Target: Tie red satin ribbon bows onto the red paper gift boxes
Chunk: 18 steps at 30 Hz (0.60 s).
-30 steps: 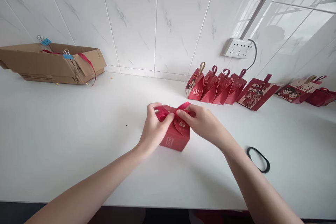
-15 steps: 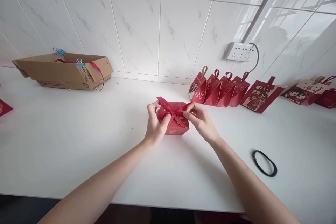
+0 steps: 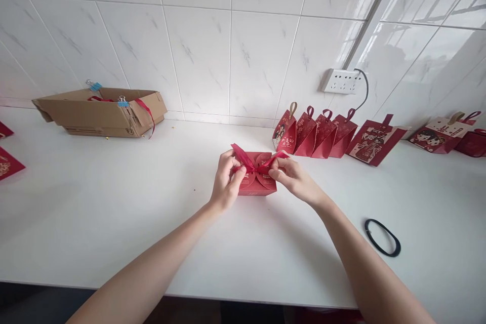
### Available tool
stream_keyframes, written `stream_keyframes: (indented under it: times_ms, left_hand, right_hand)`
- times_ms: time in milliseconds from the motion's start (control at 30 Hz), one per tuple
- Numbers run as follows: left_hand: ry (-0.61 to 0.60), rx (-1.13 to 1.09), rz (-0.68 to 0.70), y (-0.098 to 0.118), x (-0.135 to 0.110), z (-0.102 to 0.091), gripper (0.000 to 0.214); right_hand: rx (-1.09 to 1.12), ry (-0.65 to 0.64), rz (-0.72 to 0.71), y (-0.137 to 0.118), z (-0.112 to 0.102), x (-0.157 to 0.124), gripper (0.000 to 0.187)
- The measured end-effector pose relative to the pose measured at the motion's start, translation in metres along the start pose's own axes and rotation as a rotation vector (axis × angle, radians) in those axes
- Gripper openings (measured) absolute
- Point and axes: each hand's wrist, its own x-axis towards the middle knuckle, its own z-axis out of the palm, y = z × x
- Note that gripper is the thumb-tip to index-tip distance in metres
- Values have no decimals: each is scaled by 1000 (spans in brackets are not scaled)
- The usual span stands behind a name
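A red gift box (image 3: pixel 255 190) with gold print and rounded, overlapping top flaps sits on the white table in front of me. Across its top runs a red ribbon (image 3: pixel 248 158), tied at the middle, with one end sticking up to the left and another to the upper right. My left hand (image 3: pixel 227 178) pinches the ribbon at the box's left side, fingers curled and thumb over the top. On the right side my right hand (image 3: pixel 292 174) pinches the ribbon between thumb and fingers. The fingertips partly hide the box's upper corners.
A cardboard box (image 3: pixel 98 116) holding red ribbon, with binder clips on its rim, stands back left. Several red gift boxes (image 3: pixel 306 136) line the wall at right, below a power socket (image 3: pixel 341 81). A black band (image 3: pixel 382 238) lies right; red cards (image 3: pixel 9 162) lie far left.
My right hand has shifted slightly right with the ribbon, and the right loop looks more drawn out. My left hand keeps its pinch. The whole view has tilted up a little.
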Motion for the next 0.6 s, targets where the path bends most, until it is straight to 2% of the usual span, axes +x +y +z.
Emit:
stream_keyframes:
  times_ms: [233, 333, 467, 600]
  left_hand:
    - [10, -20, -24, 0, 1, 1, 16]
    - [22, -33, -40, -1, 2, 1, 16]
    - [22, -29, -25, 0, 3, 1, 16]
    - [18, -23, -22, 2, 2, 2, 17]
  right_hand:
    - [108, -44, -20, 2, -1, 1, 32]
    - [133, -15, -6, 1, -2, 1, 32]
    - [32, 53, -42, -2, -3, 1, 35]
    - [61, 52, -3, -4, -1, 1, 38]
